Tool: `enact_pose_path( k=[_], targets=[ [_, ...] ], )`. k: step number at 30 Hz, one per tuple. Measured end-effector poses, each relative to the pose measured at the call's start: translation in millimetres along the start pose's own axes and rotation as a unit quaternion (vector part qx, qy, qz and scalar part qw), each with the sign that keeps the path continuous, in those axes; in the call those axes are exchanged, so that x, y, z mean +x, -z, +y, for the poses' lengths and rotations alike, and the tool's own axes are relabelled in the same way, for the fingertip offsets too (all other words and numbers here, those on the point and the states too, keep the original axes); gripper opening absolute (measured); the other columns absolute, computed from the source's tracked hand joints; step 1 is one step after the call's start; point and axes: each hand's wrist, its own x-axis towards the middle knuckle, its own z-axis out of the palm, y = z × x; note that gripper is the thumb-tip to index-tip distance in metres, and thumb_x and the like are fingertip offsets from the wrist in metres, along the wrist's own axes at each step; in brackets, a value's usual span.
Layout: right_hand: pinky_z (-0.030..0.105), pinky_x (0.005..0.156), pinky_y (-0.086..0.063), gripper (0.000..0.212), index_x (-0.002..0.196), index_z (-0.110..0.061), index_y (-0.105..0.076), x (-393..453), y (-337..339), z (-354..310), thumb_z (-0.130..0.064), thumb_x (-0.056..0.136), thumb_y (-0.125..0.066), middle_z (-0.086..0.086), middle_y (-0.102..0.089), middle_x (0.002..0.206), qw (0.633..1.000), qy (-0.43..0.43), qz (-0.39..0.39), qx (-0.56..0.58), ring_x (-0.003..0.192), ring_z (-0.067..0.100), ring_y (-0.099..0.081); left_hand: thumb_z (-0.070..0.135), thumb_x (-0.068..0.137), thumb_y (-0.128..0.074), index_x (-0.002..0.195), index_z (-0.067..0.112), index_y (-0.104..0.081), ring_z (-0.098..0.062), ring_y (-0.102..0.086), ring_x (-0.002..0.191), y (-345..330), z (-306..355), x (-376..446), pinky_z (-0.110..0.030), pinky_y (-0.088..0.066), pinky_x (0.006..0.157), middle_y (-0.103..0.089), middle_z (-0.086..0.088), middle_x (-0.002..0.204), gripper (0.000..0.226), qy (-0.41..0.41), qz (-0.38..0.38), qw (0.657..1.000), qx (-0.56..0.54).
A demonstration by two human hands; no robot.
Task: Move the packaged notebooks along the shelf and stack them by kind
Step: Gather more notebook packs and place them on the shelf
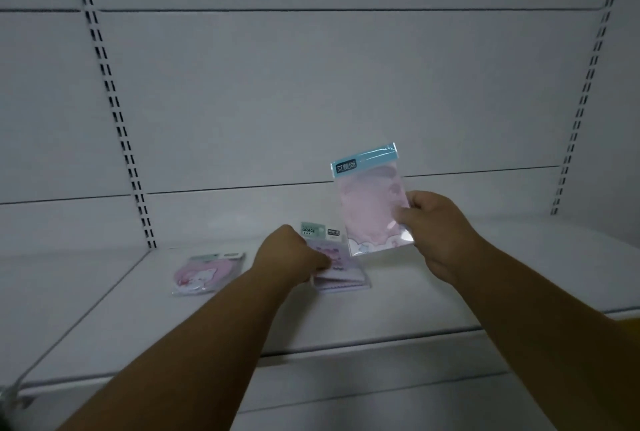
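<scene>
My right hand [431,226] holds a pink notebook in a clear packet with a blue header strip [372,198], upright above the white shelf [242,320]. My left hand [289,257] grips the near left edge of a small stack of lilac packaged notebooks [341,269] with a green header, lying on the shelf just below the held packet. Further left, a round pink packaged notebook with a cat picture [204,273] lies flat on the shelf, apart from both hands.
The white back panel [311,101] rises behind the shelf, with slotted uprights at left [114,112] and right [585,84]. The shelf's front lip [346,349] runs across below my forearms.
</scene>
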Motion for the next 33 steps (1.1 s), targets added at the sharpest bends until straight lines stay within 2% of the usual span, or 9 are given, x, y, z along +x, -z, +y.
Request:
enact_pose_path(
  k=[2, 7, 10, 12, 15, 19, 23, 28, 33],
  targets=[
    [0.024, 0.058, -0.054, 0.013, 0.089, -0.018, -0.070, 1.2, 0.6, 2.9, -0.011, 0.091, -0.058, -0.002, -0.076, 0.084, 1.000, 0.002, -0.017, 0.005, 0.068, 0.011, -0.073, 0.040, 0.061, -0.084, 0.081, 0.020, -0.057, -0.014, -0.063, 0.066, -0.4, 2.6, -0.2, -0.025, -0.053, 0.054, -0.065, 0.001, 0.075, 0.039, -0.003, 0.020, 0.999, 0.050],
    [0.022, 0.055, -0.051, 0.013, 0.088, -0.018, -0.070, 6.4, 2.5, 2.9, -0.011, 0.091, -0.059, -0.003, -0.075, 0.080, 0.999, 0.008, -0.037, 0.001, 0.066, 0.011, -0.073, 0.051, 0.064, -0.082, 0.072, 0.025, -0.052, -0.007, -0.053, 0.064, 5.9, 1.3, 1.5, -0.022, -0.038, 0.050, -0.057, 0.008, 0.070, 0.040, -0.019, 0.035, 0.992, 0.116],
    [0.027, 0.061, -0.053, 0.013, 0.085, -0.019, -0.070, 9.7, 10.6, 1.6, -0.012, 0.090, -0.060, -0.001, -0.076, 0.082, 1.000, 0.005, -0.018, -0.012, 0.070, 0.017, -0.073, 0.044, 0.089, -0.058, 0.089, 0.019, -0.065, -0.012, -0.060, 0.070, 12.8, 20.8, 10.4, -0.028, -0.047, 0.060, -0.067, 0.002, 0.082, 0.027, -0.077, 0.088, 0.993, -0.033],
    [0.029, 0.064, -0.055, 0.013, 0.084, -0.021, -0.070, 11.1, 19.9, 0.6, -0.014, 0.091, -0.061, 0.000, -0.076, 0.082, 1.000, 0.000, -0.019, -0.017, 0.073, 0.018, -0.074, 0.040, 0.097, -0.046, 0.097, 0.017, -0.066, -0.016, -0.063, 0.071, 14.6, 45.1, 15.7, -0.029, -0.049, 0.060, -0.070, 0.000, 0.087, 0.030, -0.071, 0.047, 0.977, -0.195],
    [0.028, 0.061, -0.056, 0.011, 0.087, -0.021, -0.070, 10.0, 42.8, 0.9, -0.015, 0.091, -0.062, -0.001, -0.077, 0.080, 0.999, -0.015, -0.025, -0.031, 0.071, 0.017, -0.074, 0.037, 0.097, -0.050, 0.096, 0.018, -0.065, -0.016, -0.063, 0.066, 5.0, 79.6, 25.2, -0.028, -0.051, 0.058, -0.071, 0.000, 0.086, 0.024, -0.070, -0.001, 0.953, -0.296],
    [0.039, 0.076, -0.059, 0.008, 0.094, -0.012, -0.071, 6.3, 85.4, 12.5, -0.014, 0.088, -0.066, 0.008, -0.077, 0.089, 0.997, -0.064, 0.011, -0.043, 0.080, 0.024, -0.074, 0.022, 0.091, -0.063, 0.096, 0.011, -0.068, -0.012, -0.058, 0.053, -33.0, 111.0, 37.0, -0.021, -0.045, 0.045, -0.073, -0.005, 0.084, 0.014, -0.081, -0.081, 0.944, -0.308],
    [0.036, 0.067, -0.060, 0.011, 0.091, -0.004, -0.071, 12.4, 122.4, 26.9, -0.012, 0.084, -0.071, 0.012, -0.076, 0.086, 0.988, -0.133, 0.018, -0.075, 0.074, 0.025, -0.075, 0.019, 0.086, -0.067, 0.089, 0.007, -0.069, -0.014, -0.061, 0.053, -83.1, 137.9, 49.7, -0.022, -0.048, 0.046, -0.071, -0.004, 0.075, 0.013, -0.098, -0.071, 0.974, -0.191],
    [0.027, 0.055, -0.048, 0.018, 0.076, 0.000, -0.066, 39.9, 136.2, 53.4, -0.016, 0.076, -0.075, 0.014, -0.065, 0.074, 0.937, -0.163, -0.008, -0.309, 0.065, 0.022, -0.063, 0.019, 0.083, -0.069, 0.096, 0.003, -0.072, -0.028, -0.070, 0.086, -131.8, 149.3, 73.4, -0.036, -0.059, 0.079, -0.073, -0.012, 0.095, 0.021, -0.133, -0.035, 0.987, 0.080],
    [0.020, 0.042, -0.038, 0.030, 0.064, -0.013, -0.050, 64.6, 138.0, 70.8, -0.027, 0.080, -0.071, 0.003, -0.052, 0.060, 0.903, -0.115, -0.051, -0.411, 0.047, 0.012, -0.051, 0.026, 0.083, -0.068, 0.096, 0.012, -0.065, -0.022, -0.062, 0.082, -154.2, 144.8, 86.9, -0.027, -0.052, 0.070, -0.069, -0.006, 0.100, 0.019, -0.098, 0.021, 0.982, 0.160]
  ],
)
